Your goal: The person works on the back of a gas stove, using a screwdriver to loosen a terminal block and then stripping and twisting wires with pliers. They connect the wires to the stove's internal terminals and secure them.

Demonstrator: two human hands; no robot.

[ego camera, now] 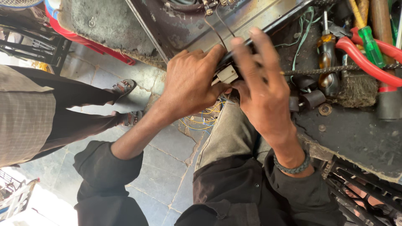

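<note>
While the dark sleeves and grey trousers filled the bottom of the view, both hands met at the edge of the workbench (356, 138) over one small part. The left hand (190, 86) was curled around a small off-white plastic connector (227, 74), thumb and fingers closed on it, and the right hand (261, 90), a braided band at its wrist, pressed from the other side with its fingers spread over a thin black bar (234, 56) that the connector appeared joined to; whether the right fingers truly pinched the bar could not be told. The connector looked light and rigid, probably brittle at its thin edges, so a hold on its flat sides seemed safer than a pull on any wire. Below the hands, thin yellow wires (201, 119) looped loosely above the stone floor (163, 167). Left of them, another person's legs in dark trousers and sandals (125, 102) stood well apart. Farther along the grimy bench lay a screwdriver with an amber handle (328, 58), red-handled pliers (368, 58), a green-handled screwdriver (372, 45), a length of chain (335, 70) and a wire brush (356, 90). Beyond, a dusty metal sheet (188, 29) leaned across the top, a red crate (88, 44) behind it.
</note>
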